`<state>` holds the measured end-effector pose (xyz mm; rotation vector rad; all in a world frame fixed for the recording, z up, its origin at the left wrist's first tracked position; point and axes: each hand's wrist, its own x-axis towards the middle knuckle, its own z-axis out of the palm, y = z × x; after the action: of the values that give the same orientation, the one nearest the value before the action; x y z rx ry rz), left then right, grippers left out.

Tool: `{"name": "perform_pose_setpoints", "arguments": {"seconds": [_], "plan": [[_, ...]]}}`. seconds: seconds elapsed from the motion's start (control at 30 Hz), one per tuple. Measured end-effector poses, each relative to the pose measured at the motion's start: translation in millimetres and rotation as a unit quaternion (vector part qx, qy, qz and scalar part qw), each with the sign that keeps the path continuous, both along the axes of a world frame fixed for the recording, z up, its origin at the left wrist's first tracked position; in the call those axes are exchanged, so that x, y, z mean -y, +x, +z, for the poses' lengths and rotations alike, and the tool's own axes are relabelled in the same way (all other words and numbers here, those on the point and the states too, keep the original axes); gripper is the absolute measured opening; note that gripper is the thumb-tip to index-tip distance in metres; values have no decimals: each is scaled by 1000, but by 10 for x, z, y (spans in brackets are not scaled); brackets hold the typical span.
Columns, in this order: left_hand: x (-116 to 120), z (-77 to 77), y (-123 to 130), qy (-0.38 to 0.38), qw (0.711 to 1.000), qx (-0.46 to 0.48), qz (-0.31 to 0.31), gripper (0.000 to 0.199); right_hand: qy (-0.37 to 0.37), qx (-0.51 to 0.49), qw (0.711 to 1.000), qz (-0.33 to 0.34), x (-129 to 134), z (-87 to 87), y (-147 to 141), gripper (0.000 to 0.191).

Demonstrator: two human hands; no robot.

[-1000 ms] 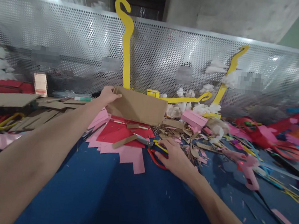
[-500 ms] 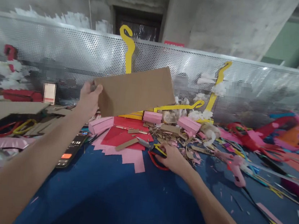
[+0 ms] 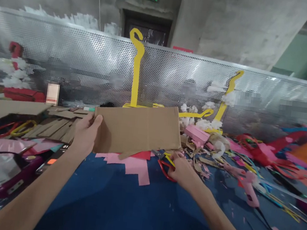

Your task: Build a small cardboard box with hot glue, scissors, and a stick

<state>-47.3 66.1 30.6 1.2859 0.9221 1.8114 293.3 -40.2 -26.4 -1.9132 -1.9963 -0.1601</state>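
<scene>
My left hand [image 3: 87,133] grips the left edge of a flat brown cardboard sheet [image 3: 137,130], thumb on its near face. The sheet stands nearly upright above the table and hides part of what lies behind it. At its lower right corner, my right hand [image 3: 180,170] is closed on the scissors [image 3: 165,170], which have red and yellow handles. Their blades are partly hidden behind the sheet. Pink paper [image 3: 133,164] and some red paper [image 3: 144,155] lie on the blue tabletop below the cardboard.
A pink glue gun [image 3: 249,184] lies at right with its cord trailing forward. Cardboard scraps [image 3: 200,160] and a pink paper box [image 3: 196,133] are behind my right hand. A phone [image 3: 53,158] lies by my left forearm. Yellow hooked shapes [image 3: 136,75] stand behind, before a perforated metal panel [image 3: 93,59].
My left hand has lowered the cardboard sheet toward the table, bringing it near the scissors. My right hand stays on the scissors. The view has shifted slightly.
</scene>
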Motion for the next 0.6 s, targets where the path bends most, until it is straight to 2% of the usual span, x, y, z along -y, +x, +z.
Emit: {"name": "perform_pose_setpoints", "arguments": {"seconds": [0.1,0.17,0.23,0.33,0.4,0.43,0.5,0.6], "plan": [[13,-75,30,-50,996,74,-7,41,15,0,1000,-11,38,25,62,34],[84,-133,73,-97,990,97,-35,41,21,-4,1000,-16,45,59,117,26],[233,-201,170,-144,979,93,-109,41,25,-12,999,-22,29,98,168,21],[506,-319,408,-200,947,55,-246,44,37,-24,999,-28,-28,148,214,28],[612,-384,550,-226,916,54,-327,47,49,-28,998,-21,-68,168,221,26],[625,-402,590,-222,910,73,-344,49,55,-30,998,-19,-82,174,219,25],[581,-395,581,-215,920,96,-312,46,68,-33,997,-26,-90,174,210,25],[426,-285,378,-189,940,155,-239,42,69,-58,996,-26,-48,154,200,33]]}}
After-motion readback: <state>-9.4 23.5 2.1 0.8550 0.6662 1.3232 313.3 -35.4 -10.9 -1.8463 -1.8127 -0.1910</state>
